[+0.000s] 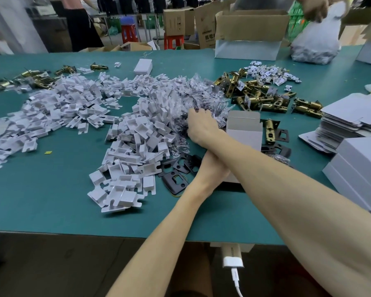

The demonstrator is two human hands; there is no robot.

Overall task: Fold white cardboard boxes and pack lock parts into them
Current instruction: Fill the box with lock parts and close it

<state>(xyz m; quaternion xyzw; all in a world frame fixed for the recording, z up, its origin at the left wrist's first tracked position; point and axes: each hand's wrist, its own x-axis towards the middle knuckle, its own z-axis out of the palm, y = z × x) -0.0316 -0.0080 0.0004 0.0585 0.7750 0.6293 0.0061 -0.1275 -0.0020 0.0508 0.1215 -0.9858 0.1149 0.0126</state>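
Observation:
An open white cardboard box (243,130) lies on the green table (51,200), open end away from me. A brass latch (269,130) rests beside its right wall. My left hand (212,168) holds the box's near end, and its fingers are hidden under my right forearm, which crosses above it. My right hand (198,125) reaches left of the box into a heap of small clear plastic bags (193,97), fingers curled down into them. Black strike plates (177,175) lie just left of my left wrist.
A big pile of folded white card inserts (133,146) covers the table's middle and left. Brass latches (255,95) lie at the back right. Flat box blanks (351,116) and closed white boxes (362,168) are stacked at the right. Across the table a person's hands hold a plastic sack (315,43) beside a brown carton (251,28).

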